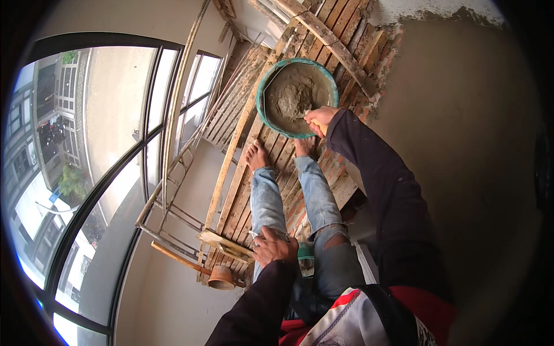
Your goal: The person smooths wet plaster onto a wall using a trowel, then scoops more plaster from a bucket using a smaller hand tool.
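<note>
My right hand (321,119) is closed around the yellowish handle of a trowel (318,128), over the near right side of a round green tub (264,117). Its blade is hard to make out against the wet grey mortar (293,99), which is heaped in the tub's middle. Lower down, my left hand (272,247) lies on my jeans near the knee, fingers apart. Just left of it is a flat wooden board (224,245), tilted; whether the fingertips touch it I cannot tell. My bare feet stand on slatted planks near the tub.
The wooden plank platform (234,199) is narrow, with metal scaffold pipes (173,199) and large windows (124,121) on the left. An orange-brown pail (221,278) sits near its lower end. A loose beam (332,43) crosses the far planks. Grey plastered wall (461,144) fills the right.
</note>
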`<state>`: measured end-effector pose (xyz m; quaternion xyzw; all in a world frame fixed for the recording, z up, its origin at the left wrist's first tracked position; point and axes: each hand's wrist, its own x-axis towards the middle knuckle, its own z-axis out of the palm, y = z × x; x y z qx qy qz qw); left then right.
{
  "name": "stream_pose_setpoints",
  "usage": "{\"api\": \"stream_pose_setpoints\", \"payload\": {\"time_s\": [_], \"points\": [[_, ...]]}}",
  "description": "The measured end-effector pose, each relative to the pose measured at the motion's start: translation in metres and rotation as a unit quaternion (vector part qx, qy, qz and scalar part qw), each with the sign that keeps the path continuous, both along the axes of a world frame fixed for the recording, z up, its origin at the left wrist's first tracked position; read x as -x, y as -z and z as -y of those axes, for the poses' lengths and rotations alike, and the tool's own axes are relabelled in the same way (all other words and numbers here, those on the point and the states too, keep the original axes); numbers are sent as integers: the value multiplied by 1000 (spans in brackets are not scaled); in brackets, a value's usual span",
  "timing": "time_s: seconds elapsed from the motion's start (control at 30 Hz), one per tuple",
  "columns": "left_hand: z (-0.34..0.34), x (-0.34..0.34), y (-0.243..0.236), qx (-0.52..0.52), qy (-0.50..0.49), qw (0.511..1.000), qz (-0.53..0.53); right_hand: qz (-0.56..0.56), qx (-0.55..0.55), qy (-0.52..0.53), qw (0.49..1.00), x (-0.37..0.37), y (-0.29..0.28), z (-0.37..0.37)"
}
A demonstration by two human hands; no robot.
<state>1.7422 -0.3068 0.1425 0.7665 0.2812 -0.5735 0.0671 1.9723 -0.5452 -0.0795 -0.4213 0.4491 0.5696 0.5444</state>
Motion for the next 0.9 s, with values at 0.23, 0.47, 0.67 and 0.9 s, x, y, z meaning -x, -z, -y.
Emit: {"api": "stream_pose_setpoints", "payload": {"time_s": [0.23, 0.47, 0.67, 0.9], "points": [[10, 1, -7, 12, 3, 1000, 9, 377, 356, -678, 521, -1, -72, 33], [18, 3, -7, 13, 11, 999, 42, 159, 103, -549, 814, -26, -14, 17], [-2, 5, -4, 28, 11, 1000, 7, 244, 307, -652, 649, 10, -105, 25], [-28, 13, -4, 49, 19, 998, -25, 181, 302, -632, 690, -4, -7, -21]]}}
